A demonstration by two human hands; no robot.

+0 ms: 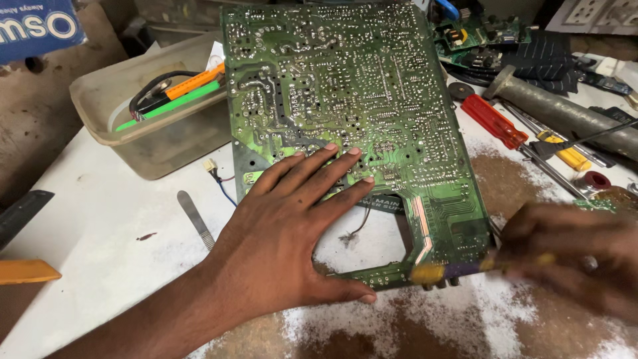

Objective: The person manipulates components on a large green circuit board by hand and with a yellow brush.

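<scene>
A large green circuit board (pixel 345 86) lies solder side up on a white, rust-stained table (pixel 100 233). My left hand (pixel 286 233) rests flat on the board's near edge, fingers spread, thumb along its bottom rim. My right hand (pixel 571 256), blurred by motion, is at the board's lower right corner and holds a thin tool with a yellow and purple shaft (pixel 452 269) that points left along the board's bottom edge.
A translucent plastic tub (pixel 133 143) with green and orange tools stands at the left. A red-handled screwdriver (pixel 493 121), yellow-handled screwdrivers (pixel 571 156) and a grey metal cylinder (pixel 565 110) lie at the right. Metal tweezers (pixel 196 219) lie left of my left hand. Smaller boards sit at the top right.
</scene>
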